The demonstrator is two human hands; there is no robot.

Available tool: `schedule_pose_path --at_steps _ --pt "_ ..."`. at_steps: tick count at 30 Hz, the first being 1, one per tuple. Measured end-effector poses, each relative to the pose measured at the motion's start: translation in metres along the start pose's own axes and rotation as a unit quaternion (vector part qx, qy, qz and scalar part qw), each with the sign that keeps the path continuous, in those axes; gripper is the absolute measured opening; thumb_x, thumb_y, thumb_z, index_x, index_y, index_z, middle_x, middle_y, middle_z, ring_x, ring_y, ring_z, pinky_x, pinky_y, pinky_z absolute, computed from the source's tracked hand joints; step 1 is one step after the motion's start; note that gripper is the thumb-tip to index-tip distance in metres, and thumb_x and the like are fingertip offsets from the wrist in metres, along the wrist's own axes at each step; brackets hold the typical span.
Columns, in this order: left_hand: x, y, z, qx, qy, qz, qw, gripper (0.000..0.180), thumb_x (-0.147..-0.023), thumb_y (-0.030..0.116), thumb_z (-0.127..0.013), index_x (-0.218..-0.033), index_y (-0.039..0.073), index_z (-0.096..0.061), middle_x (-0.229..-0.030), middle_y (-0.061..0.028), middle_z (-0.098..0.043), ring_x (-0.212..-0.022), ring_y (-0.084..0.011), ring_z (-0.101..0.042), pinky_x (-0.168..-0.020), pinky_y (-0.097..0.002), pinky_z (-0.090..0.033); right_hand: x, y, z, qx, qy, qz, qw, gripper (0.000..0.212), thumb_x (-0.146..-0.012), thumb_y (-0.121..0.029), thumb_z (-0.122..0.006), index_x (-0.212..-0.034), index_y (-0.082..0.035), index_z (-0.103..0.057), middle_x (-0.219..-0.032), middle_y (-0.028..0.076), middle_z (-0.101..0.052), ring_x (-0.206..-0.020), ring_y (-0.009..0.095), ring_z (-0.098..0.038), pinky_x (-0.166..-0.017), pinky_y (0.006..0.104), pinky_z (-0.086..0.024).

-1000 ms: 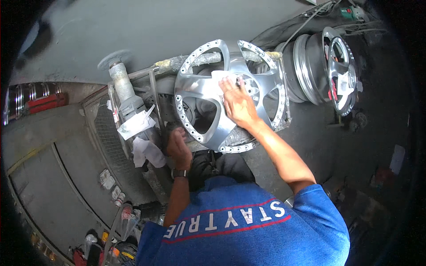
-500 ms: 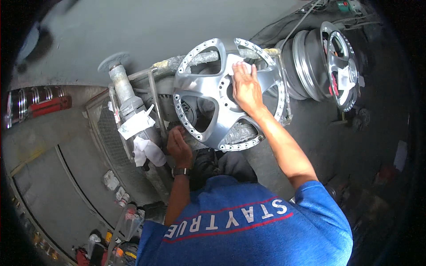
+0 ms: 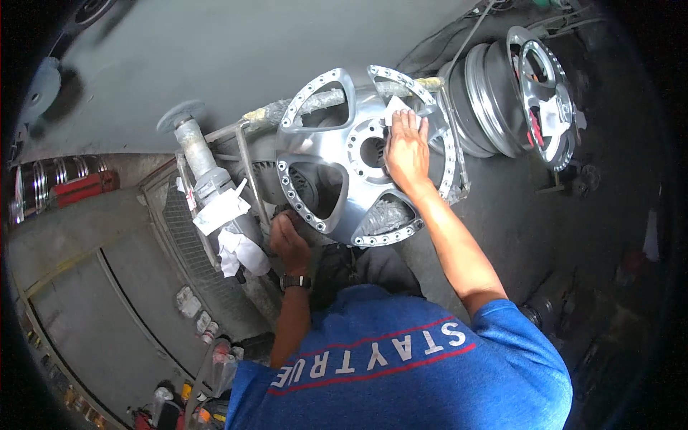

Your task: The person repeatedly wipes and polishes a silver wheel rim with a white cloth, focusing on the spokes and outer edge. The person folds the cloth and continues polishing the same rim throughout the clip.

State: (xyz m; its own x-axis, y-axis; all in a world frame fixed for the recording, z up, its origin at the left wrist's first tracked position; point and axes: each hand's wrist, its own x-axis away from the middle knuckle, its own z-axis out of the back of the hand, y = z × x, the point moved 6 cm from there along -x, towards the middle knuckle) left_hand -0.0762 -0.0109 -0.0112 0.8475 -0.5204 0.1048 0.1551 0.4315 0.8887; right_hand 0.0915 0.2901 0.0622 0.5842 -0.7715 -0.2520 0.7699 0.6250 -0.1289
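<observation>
Silver spoked wheel [image 3: 337, 172] propped tilted on a metal stand [image 3: 215, 193] above the floor. We judged it could slide or tip off, since only 1 hand steadied its lower rim. Our right hand [image 3: 405, 152] lay flat, fingers spread, pressing a white sheet [image 3: 396, 111] against a spoke; our left hand [image 3: 289, 242] was curled on the rim.

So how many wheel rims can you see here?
3. One silver spoked rim is under the right hand in the middle; a plain barrel rim leans at upper right, with another spoked rim beside it. More may be hidden behind.
</observation>
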Motion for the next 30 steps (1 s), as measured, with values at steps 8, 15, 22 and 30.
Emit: schedule_pose_path --at_steps 8,15,22,30 --pt "0.0 -0.003 -0.002 -0.009 0.003 0.006 1.0 0.042 -0.114 0.028 -0.043 -0.103 -0.001 -0.071 -0.092 -0.015 -0.073 -0.086 -0.0316 -0.071 -0.08 -0.0429 -0.055 0.018 -0.089 0.0 -0.21 -0.074 0.183 0.958 0.047 -0.098 -0.006 -0.062 -0.143 0.008 -0.058 -0.145 0.031 -0.061 -0.144 0.045 -0.054 -0.124 0.0601 -0.036" --pt "-0.003 0.001 -0.007 0.033 -0.016 0.053 0.998 0.041 -0.113 0.028 -0.043 -0.101 -0.001 -0.069 -0.09 -0.0144 -0.071 -0.082 -0.03 -0.069 -0.076 -0.0428 -0.054 -0.018 -0.031 -0.004 -0.05 -0.014 0.127 0.99 0.05 -0.094 -0.009 -0.055 -0.141 0.008 -0.06 -0.145 0.027 -0.064 -0.145 0.036 -0.055 -0.126 0.0604 -0.032" --pt "0.0 0.0 -0.004 -0.052 0.004 0.014 0.999 0.04 -0.113 0.029 -0.043 -0.103 0.0 -0.07 -0.092 -0.0167 -0.071 -0.084 -0.0335 -0.069 -0.076 -0.045 -0.053 0.047 0.03 0.025 -0.015 -0.064 0.024 0.998 0.05 -0.096 -0.006 -0.061 -0.143 0.009 -0.056 -0.146 0.03 -0.061 -0.145 0.044 -0.053 -0.125 0.0607 -0.032" --pt "-0.002 0.004 -0.003 -0.05 -0.013 0.053 0.997 0.041 -0.113 0.028 -0.042 -0.105 0.0 -0.071 -0.095 -0.0173 -0.073 -0.088 -0.0359 -0.07 -0.08 -0.045 -0.054 0.006 0.013 0.016 -0.046 -0.045 0.056 0.996 0.044 -0.097 -0.003 -0.059 -0.139 0.009 -0.059 -0.143 0.033 -0.062 -0.144 0.047 -0.052 -0.124 0.0598 -0.034"
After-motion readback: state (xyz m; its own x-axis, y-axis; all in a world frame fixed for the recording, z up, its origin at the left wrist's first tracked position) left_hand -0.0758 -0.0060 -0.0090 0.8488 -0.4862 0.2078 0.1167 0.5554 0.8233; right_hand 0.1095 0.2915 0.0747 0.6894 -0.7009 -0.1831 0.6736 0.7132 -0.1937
